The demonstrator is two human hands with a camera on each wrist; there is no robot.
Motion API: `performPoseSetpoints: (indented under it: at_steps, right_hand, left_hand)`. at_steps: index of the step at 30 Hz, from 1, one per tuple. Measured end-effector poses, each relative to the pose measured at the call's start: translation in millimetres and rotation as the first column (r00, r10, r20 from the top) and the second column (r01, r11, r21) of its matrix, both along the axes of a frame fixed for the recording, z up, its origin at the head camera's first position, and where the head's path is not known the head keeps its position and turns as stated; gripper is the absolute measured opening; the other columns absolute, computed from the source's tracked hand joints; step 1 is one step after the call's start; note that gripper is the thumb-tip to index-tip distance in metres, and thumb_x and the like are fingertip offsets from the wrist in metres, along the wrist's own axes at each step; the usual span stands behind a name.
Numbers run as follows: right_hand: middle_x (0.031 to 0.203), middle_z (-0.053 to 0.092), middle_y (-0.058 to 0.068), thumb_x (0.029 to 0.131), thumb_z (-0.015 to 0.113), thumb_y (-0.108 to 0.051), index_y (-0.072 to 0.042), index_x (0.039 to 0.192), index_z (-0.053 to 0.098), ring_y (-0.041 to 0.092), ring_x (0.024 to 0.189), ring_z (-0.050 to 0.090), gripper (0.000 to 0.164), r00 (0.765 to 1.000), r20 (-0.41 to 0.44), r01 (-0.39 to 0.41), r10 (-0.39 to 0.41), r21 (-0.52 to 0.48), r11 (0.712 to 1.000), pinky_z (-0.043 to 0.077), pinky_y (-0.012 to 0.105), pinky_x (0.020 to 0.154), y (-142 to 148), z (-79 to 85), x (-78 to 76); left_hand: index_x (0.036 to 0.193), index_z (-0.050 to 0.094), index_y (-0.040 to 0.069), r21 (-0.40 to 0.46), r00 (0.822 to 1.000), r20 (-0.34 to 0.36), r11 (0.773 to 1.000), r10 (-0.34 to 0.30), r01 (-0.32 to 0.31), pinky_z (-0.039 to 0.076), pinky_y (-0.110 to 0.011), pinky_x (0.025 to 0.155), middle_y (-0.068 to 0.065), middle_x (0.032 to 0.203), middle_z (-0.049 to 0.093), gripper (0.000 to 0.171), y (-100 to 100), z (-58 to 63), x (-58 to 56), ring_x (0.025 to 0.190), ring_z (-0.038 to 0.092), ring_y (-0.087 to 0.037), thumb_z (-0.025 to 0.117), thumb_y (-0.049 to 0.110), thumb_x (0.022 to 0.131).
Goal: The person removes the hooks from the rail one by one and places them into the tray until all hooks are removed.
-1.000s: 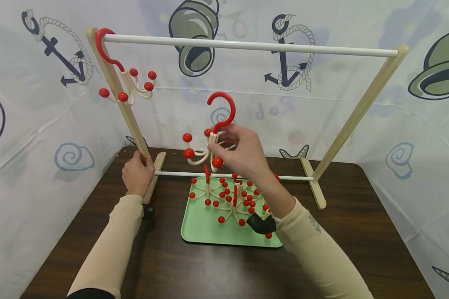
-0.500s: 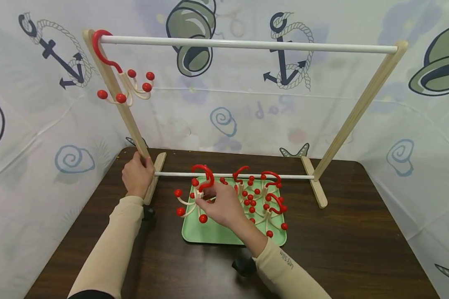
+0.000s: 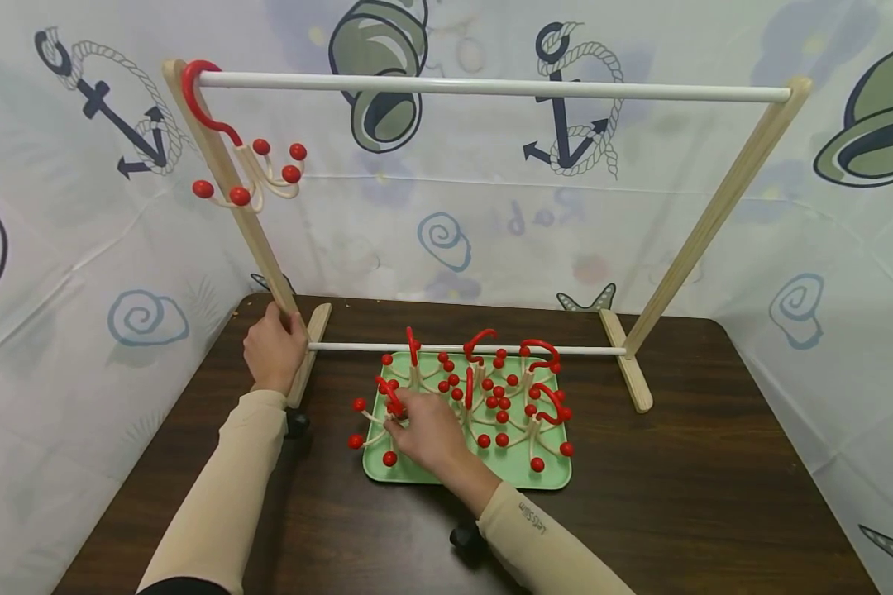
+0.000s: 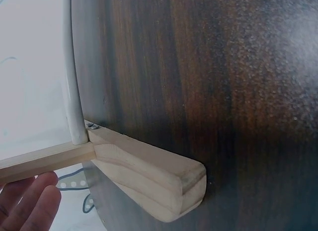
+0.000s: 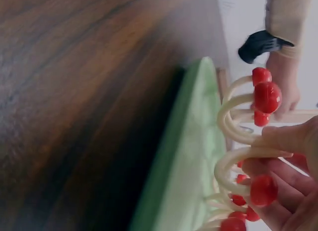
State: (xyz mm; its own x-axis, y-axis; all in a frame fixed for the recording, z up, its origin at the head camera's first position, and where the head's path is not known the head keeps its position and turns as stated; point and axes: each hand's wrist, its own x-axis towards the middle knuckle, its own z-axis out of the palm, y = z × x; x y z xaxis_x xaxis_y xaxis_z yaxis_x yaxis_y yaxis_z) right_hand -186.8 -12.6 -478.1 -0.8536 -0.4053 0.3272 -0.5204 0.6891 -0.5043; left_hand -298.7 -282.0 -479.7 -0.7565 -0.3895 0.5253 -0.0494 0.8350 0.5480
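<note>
My right hand point(image 3: 435, 438) pinches the cream stem of a multi-armed hanger point(image 5: 267, 98) with red ball tips and a red top hook. It is low over the front left of the green tray point(image 3: 491, 477); in the right wrist view, thumb and fingers close on the stem from either side. Several like hangers point(image 3: 546, 405) stand on the tray. With my left hand point(image 3: 275, 351) I grip the left wooden post point(image 3: 256, 240) of a stand near its foot; the left wrist view has its fingertips beside the post. One more hanger point(image 3: 210, 120) hangs at the top bar's left end.
The stand's white top bar point(image 3: 491, 87) spans the two posts, and a thinner lower bar point(image 3: 588, 351) runs just behind the tray. Wooden feet point(image 3: 627, 364) rest on the dark table point(image 3: 699, 479). A printed sheet point(image 3: 640, 231) hangs behind.
My right hand has come down from below the top bar to the tray's front left, carrying the hanger with it. The left hand stays on the post.
</note>
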Motion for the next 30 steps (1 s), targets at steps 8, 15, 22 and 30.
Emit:
performPoseSetpoints:
  at_steps: [8, 15, 22, 30]
  right_hand:
    - [0.066, 0.058, -0.008, 0.082, 0.080, -0.022, -0.017, 0.091, 0.064, 0.007, 0.056, 0.054, 0.020, 0.993, 0.046, 0.104, -0.105, 0.021, 0.994, 0.040, 0.022, 0.049, -3.2, -8.8, -6.8]
    - [0.066, 0.062, -0.007, 0.080, 0.082, -0.026, -0.018, 0.090, 0.069, 0.009, 0.053, 0.054, 0.018, 0.981, -0.027, 0.194, -0.193, 0.038, 0.980, 0.036, 0.023, 0.044, -3.8, -12.3, -10.4]
    - [0.065, 0.061, -0.007, 0.077, 0.085, -0.023, -0.018, 0.079, 0.062, 0.012, 0.055, 0.057, 0.023, 0.976, -0.081, 0.201, -0.200, -0.001, 0.980, 0.040, 0.024, 0.048, -1.5, -16.1, -14.2]
    - [0.065, 0.060, -0.008, 0.077, 0.084, -0.022, -0.020, 0.077, 0.060, 0.009, 0.054, 0.053, 0.025, 0.981, -0.063, 0.182, -0.183, -0.022, 0.983, 0.038, 0.023, 0.048, -0.5, -17.8, -15.0]
  left_hand:
    - [0.103, 0.061, -0.003, -0.005, 1.000, -0.011, 1.000, 0.007, -0.007, 0.043, -0.061, 0.060, -0.024, 0.076, 0.064, 0.027, 1.0, 0.3, -0.4, 0.070, 0.062, -0.050, 0.056, 0.023, 0.095]
    - [0.103, 0.061, -0.003, -0.006, 1.000, -0.017, 1.000, 0.006, -0.006, 0.043, -0.061, 0.060, -0.025, 0.076, 0.064, 0.027, 0.6, 1.0, -0.7, 0.070, 0.062, -0.050, 0.056, 0.023, 0.096]
    - [0.103, 0.061, -0.003, -0.003, 1.000, -0.019, 1.000, 0.002, -0.002, 0.043, -0.060, 0.059, -0.024, 0.076, 0.064, 0.027, 0.7, -0.3, -1.2, 0.069, 0.062, -0.049, 0.056, 0.023, 0.095]
    - [0.105, 0.061, -0.002, 0.000, 1.000, -0.004, 1.000, 0.017, -0.017, 0.043, -0.062, 0.061, -0.026, 0.078, 0.065, 0.028, 0.4, -2.1, -1.8, 0.073, 0.062, -0.051, 0.056, 0.024, 0.095]
